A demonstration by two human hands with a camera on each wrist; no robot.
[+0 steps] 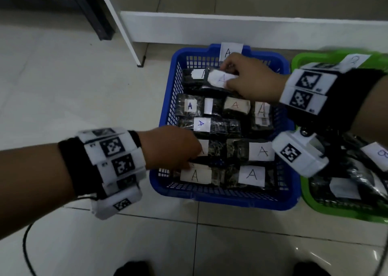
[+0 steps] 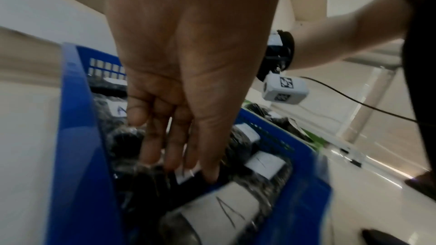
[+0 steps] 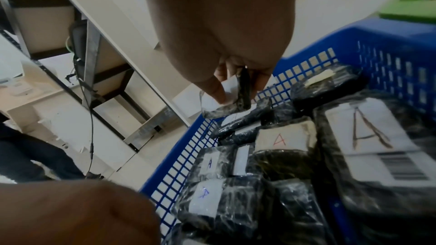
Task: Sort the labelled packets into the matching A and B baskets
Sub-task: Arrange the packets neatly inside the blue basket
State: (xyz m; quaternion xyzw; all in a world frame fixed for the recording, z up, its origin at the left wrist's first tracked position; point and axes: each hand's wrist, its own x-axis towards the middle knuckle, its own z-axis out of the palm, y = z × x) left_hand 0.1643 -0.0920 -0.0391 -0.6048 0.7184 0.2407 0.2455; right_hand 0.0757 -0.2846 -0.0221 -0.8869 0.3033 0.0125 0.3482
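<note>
Held packet: dark, plastic-wrapped, white label with an A, pinched by right hand between thumb and fingers, just above the far end of the blue basket. In the right wrist view it hangs nearly edge-on from the fingertips.

Left hand reaches into the near left corner of the same basket; fingers straight and close together, tips pressing down on a packet there, gripping nothing.

Blue basket: lattice walls, paper tag marked A on the far rim. Inside, dark packets in rough rows, each with a white A label, lying flat and touching. One near the right wall also carries a barcode sticker.

Green basket stands just beside it on the right, partly behind the right wrist; it holds dark packets, one label reading B.

Both baskets sit on the floor, pale glossy tiles. White furniture base runs behind the baskets; dark shelf frame farther left. Black cable trails across the tiles.
</note>
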